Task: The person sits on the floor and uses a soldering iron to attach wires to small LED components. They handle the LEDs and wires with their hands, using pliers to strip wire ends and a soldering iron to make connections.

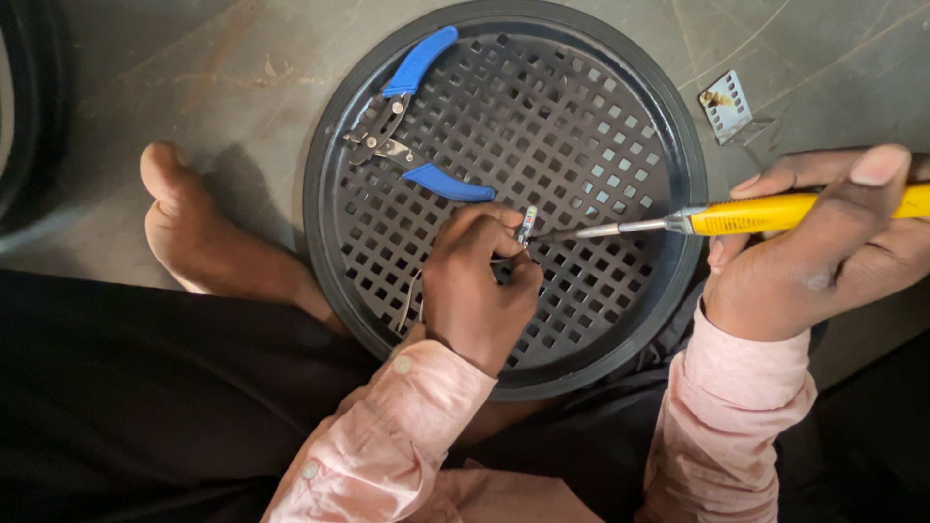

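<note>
Beside blue pliers (412,121), left hand (477,291) fingers pinch small component (526,225)

Single view, head-mounted, looking steeply down at the wearer's lap and the floor from close range. The left hand (475,291) sits near frame centre, the right hand (823,252) at the right edge, partly cut off. A round black grille (620,329) lies directly beneath the left fingers. No second view overlaps it.
</note>
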